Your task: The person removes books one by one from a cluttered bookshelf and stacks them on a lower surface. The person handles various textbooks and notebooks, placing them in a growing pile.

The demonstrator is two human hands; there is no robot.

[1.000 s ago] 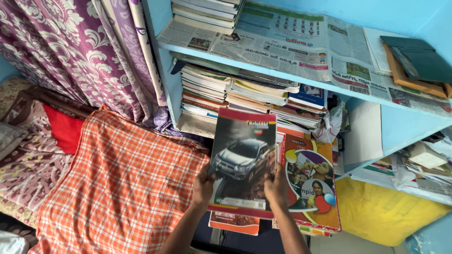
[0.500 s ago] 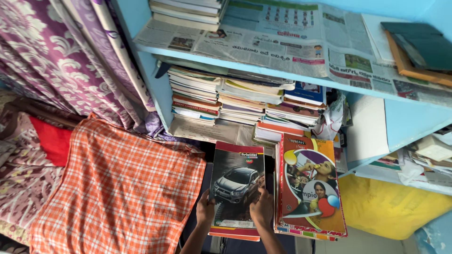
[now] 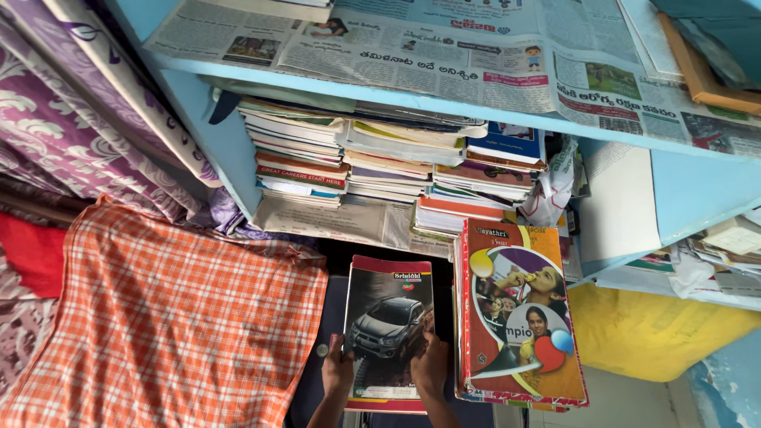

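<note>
Flanking the car-cover notebook [image 3: 388,329], an orange checked cloth [image 3: 174,317] and colourful book pile [image 3: 519,313]

Home bedroom | blue wall shelves [image 3: 444,107] lined with newspaper, stacked books [image 3: 372,162] | orange checked bedspread [image 3: 174,317], purple floral curtain [image 3: 71,119]

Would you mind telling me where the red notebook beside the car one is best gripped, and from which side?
Probably by its bottom edge, coming from below. The red notebook tops a stack, its right and bottom edges overhanging and free, while its left edge lies close to the car notebook held by the left hand and right hand. Its top end butts against the shelf stacks.
</note>
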